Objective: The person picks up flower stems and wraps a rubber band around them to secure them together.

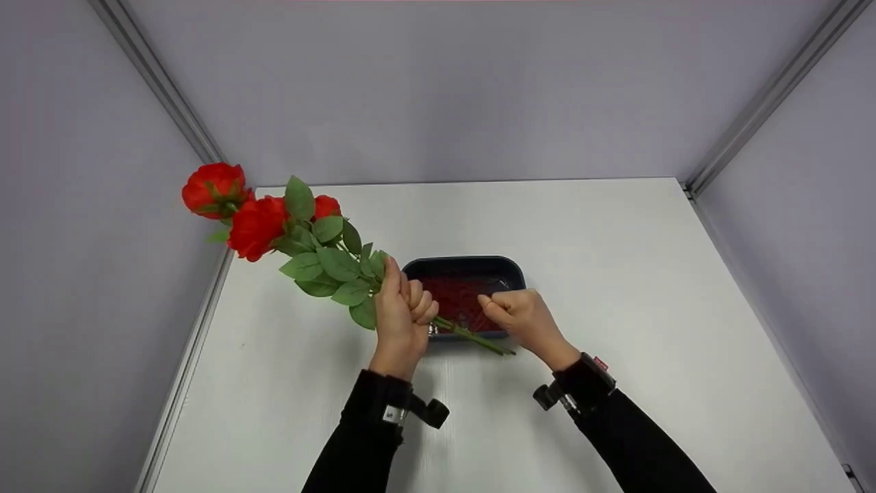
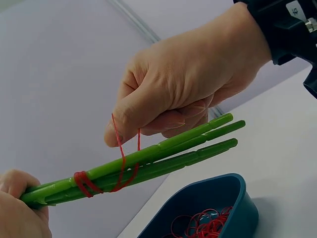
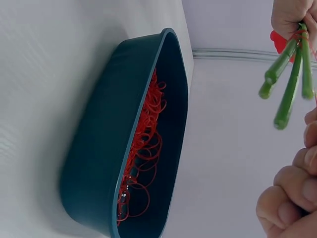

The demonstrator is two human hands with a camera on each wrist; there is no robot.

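Gripping the rose stems (image 1: 472,335), the left hand (image 1: 404,311) is clenching them. The right hand (image 1: 523,316) is pinching a red rubber band (image 2: 121,158) looped around them, above the tray (image 1: 465,263).

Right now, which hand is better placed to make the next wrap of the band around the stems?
Right hand: it already pinches the red rubber band looped on the stems, while the left hand grips the bunch.

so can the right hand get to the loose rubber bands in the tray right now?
Probably not freely: the right hand hovers right over the tray of rubber bands, but its fingers are pinching a band looped around the stems.
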